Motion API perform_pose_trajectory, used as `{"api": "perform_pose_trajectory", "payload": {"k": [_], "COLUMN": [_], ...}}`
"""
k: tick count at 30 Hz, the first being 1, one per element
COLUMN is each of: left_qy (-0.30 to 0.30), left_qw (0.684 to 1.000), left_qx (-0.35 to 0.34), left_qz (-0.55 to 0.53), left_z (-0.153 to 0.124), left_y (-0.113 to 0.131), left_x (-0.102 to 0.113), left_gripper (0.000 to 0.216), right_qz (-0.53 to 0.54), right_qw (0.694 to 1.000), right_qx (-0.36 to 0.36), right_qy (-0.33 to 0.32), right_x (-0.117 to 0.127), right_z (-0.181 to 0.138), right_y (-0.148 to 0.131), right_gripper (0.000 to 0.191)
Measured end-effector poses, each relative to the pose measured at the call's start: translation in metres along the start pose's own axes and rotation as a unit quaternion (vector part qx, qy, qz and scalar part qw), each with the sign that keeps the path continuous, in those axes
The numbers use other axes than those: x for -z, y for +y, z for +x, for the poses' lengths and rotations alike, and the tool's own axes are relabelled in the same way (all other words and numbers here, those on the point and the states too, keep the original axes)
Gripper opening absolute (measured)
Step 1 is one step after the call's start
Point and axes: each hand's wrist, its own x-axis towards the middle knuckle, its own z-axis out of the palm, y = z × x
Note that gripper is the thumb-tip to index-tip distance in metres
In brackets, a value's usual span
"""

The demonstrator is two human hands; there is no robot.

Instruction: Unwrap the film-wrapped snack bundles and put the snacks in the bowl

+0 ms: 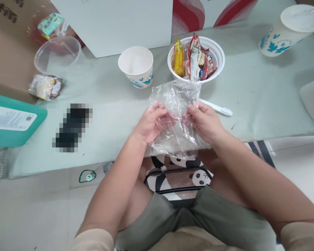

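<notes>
Both my hands hold a crumpled clear plastic bag [176, 96] over the near edge of the pale green table [251, 101]. My left hand [152, 122] pinches the bag's left side with curled fingers. On the bag's right side my right hand [204, 121] grips it the same way. Just beyond the bag stands a white bowl [216, 52] filled with several wrapped snacks [195, 59]. A white paper cup [136, 66] with blue print stands to the bowl's left and looks empty.
A white plastic spoon [219, 109] lies right of my hands. A clear lidless cup [58, 54], a wrapped snack [45, 86], a teal pack [13, 120] and a cardboard box [7, 42] sit at left. A lidded paper cup [285, 35] is far right. A panda-print bag [178, 177] rests below.
</notes>
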Motion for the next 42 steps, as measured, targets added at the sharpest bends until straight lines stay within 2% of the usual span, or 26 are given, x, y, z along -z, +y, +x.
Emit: {"api": "perform_pose_trajectory", "payload": {"k": [6,9,13,19,23,26,30,33,38,42], "left_qy": [0.046,0.031,-0.009,0.039,0.055,0.019,-0.008,-0.016,-0.014,0.058], "left_qw": [0.999,0.999,0.999,0.988,0.984,0.990,0.997,0.998,0.995,0.985], "left_qx": [-0.016,-0.013,-0.020,-0.103,-0.138,-0.122,-0.063,-0.048,-0.084,-0.157], "left_qz": [0.002,-0.005,0.040,0.106,0.101,0.070,0.031,0.034,0.046,0.050], "left_z": [0.004,0.002,-0.002,-0.007,-0.010,-0.012,-0.015,-0.015,-0.005,0.002], "left_y": [0.004,0.006,0.005,0.001,0.001,0.003,0.006,0.007,0.003,0.005], "left_x": [0.004,0.004,0.007,0.006,0.006,0.007,0.004,0.003,0.015,0.031], "left_gripper": [0.038,0.044,0.070,0.102,0.106,0.105,0.118,0.126,0.127,0.102], "right_qz": [-0.019,-0.027,-0.036,-0.043,-0.078,-0.091,-0.081,-0.091,-0.110,-0.109], "right_qw": [0.998,0.997,0.995,0.996,0.995,0.994,0.995,0.994,0.990,0.987], "right_qx": [0.013,0.014,0.011,0.012,0.051,0.065,0.066,0.064,0.087,0.110], "right_qy": [0.061,0.074,0.089,0.080,0.020,-0.010,0.007,0.007,0.014,0.038], "right_x": [0.004,0.004,0.005,0.009,0.007,0.004,0.002,0.002,0.007,0.013], "right_z": [0.001,0.001,0.003,0.003,-0.008,-0.015,-0.015,-0.014,-0.013,-0.012], "right_y": [0.001,0.002,0.006,0.009,0.007,0.005,0.004,0.004,0.003,0.003], "right_gripper": [0.054,0.052,0.047,0.047,0.075,0.077,0.069,0.067,0.060,0.054]}}
